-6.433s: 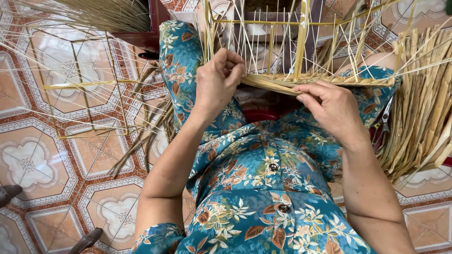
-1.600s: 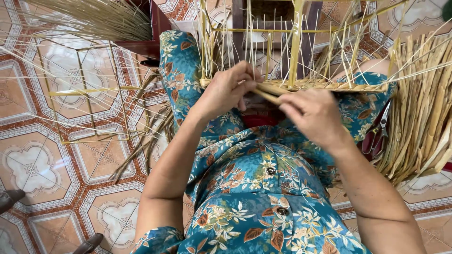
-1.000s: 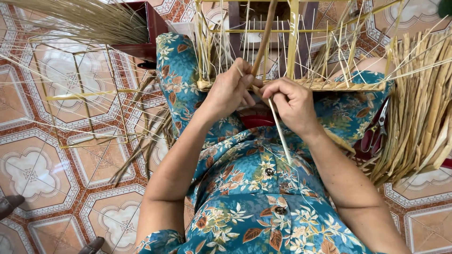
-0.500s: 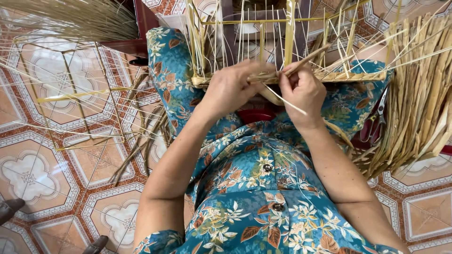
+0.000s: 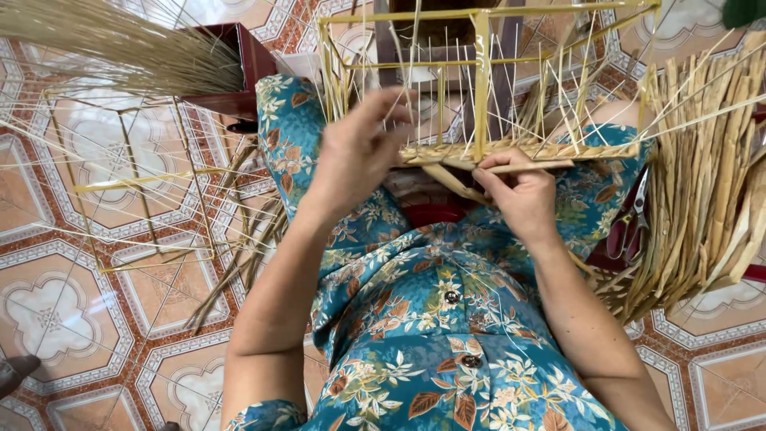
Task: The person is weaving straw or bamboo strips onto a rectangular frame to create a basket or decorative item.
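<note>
A half-woven basket frame [image 5: 479, 96] of yellow bamboo sticks and thin upright splints rests on my knees. Its near edge is a woven band of flat straw strips [image 5: 527, 152]. My left hand [image 5: 359, 152] is at the left end of that band, fingers spread among the upright splints. My right hand [image 5: 519, 195] pinches a flat straw strip [image 5: 531, 167] just under the band, near its middle. A loose strip end [image 5: 451, 182] slants down between the two hands.
A thick bundle of flat dried straw [image 5: 702, 183] lies at my right, with red-handled scissors [image 5: 630, 227] beside it. A second empty stick frame [image 5: 136, 183] stands on the patterned tile floor at left. A sheaf of fine straw [image 5: 120, 48] lies on a dark red stool.
My hands have parted a little along the woven band. The right hand has drawn the strip to the right under the band, and the left fingers have opened up among the splints.
</note>
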